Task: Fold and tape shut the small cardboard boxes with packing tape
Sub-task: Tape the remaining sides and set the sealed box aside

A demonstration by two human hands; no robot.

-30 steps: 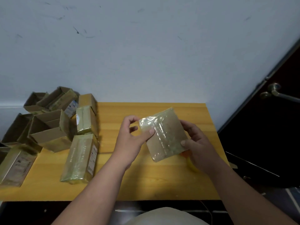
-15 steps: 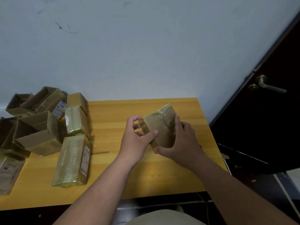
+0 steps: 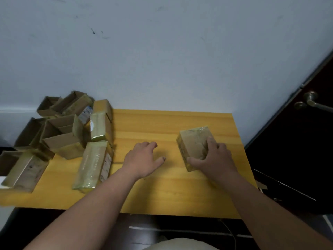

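Note:
A small taped cardboard box (image 3: 193, 141), shiny with clear tape, lies on the right part of the yellow wooden table (image 3: 162, 192). My right hand (image 3: 214, 157) grips it from the near side, thumb along its front edge and fingers over its top. My left hand (image 3: 144, 159) hovers low over the table's middle, palm down with relaxed fingers, holding nothing, a hand's width left of the box. No tape roll is visible.
A heap of boxes fills the table's left end: open untaped boxes (image 3: 63, 134), a long taped box (image 3: 93, 165), another taped box (image 3: 21, 170) at the left edge. A dark door with a metal handle (image 3: 311, 102) stands right of the table.
The box, held up between both hands before, has come down onto the table to the right. My left hand has let go and moved left.

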